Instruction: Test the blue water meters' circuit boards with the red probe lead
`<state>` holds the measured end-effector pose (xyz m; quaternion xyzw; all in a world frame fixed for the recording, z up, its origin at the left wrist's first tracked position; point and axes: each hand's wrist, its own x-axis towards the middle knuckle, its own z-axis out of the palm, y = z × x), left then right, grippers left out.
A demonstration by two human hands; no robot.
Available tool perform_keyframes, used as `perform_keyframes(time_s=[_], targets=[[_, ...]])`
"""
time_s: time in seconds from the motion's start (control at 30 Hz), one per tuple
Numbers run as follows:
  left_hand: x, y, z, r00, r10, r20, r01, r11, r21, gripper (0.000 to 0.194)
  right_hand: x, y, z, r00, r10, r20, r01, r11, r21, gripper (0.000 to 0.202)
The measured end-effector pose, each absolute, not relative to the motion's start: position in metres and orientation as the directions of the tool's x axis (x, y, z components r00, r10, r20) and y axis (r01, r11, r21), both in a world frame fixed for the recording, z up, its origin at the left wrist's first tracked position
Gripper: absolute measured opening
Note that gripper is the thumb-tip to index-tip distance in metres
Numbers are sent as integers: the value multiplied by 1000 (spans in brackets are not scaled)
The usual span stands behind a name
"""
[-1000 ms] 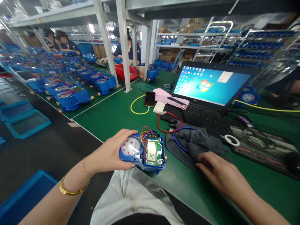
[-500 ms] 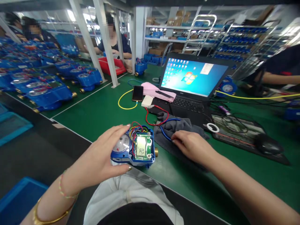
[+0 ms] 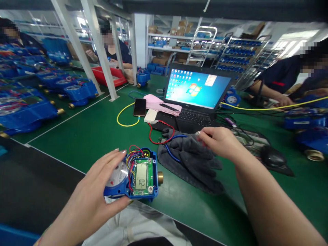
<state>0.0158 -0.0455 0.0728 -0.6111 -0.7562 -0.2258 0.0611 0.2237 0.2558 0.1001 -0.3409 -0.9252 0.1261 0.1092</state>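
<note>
My left hand [image 3: 98, 186] is wrapped round the left end of a blue meter [image 3: 151, 174] at the table's front edge. The meter is uncovered, with a green circuit board, a small display [image 3: 141, 176], coloured wires and a brass fitting on its right. My right hand [image 3: 216, 140] is raised over a dark grey cloth [image 3: 189, 164], its thumb and forefinger pinched on a small, pale round thing [image 3: 197, 133]. Beneath and left of it, a blue cable [image 3: 170, 153] lies on the cloth, beside a red wire loop [image 3: 149, 135].
Behind the cloth stands an open laptop [image 3: 197, 90]. A phone [image 3: 139, 107] and a pink cloth [image 3: 164, 105] lie left of it, a mouse [image 3: 273, 156] to the right. Many blue meters [image 3: 30, 109] fill the left side. Other people work at left and right.
My right hand has lifted off the blue cable, moved right and up, and now pinches the small round thing; the white ring near the laptop no longer shows. The view has shifted.
</note>
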Motion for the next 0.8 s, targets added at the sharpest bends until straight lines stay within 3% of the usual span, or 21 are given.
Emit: perform_keyframes(time_s=[0.17,0.43,0.6,0.73,0.8], targets=[[14,-47,71,-247,902,353,952,158,263,80,198,252,95,-764,625,159,580,773,-256,18],[16,-47,74,-245,904,352,953,158,258,82,87,274,79,-800,576,167,551,816,-175,15],[21,-50,75,-280,910,306,928,175,330,84,48,278,54,-845,517,138,494,853,-167,20],[22,-53,78,-336,896,291,885,194,423,91,59,266,64,-864,443,241,408,895,-183,11],[22,-52,83,-383,859,340,865,205,458,84,77,249,79,-867,370,334,321,927,-193,13]])
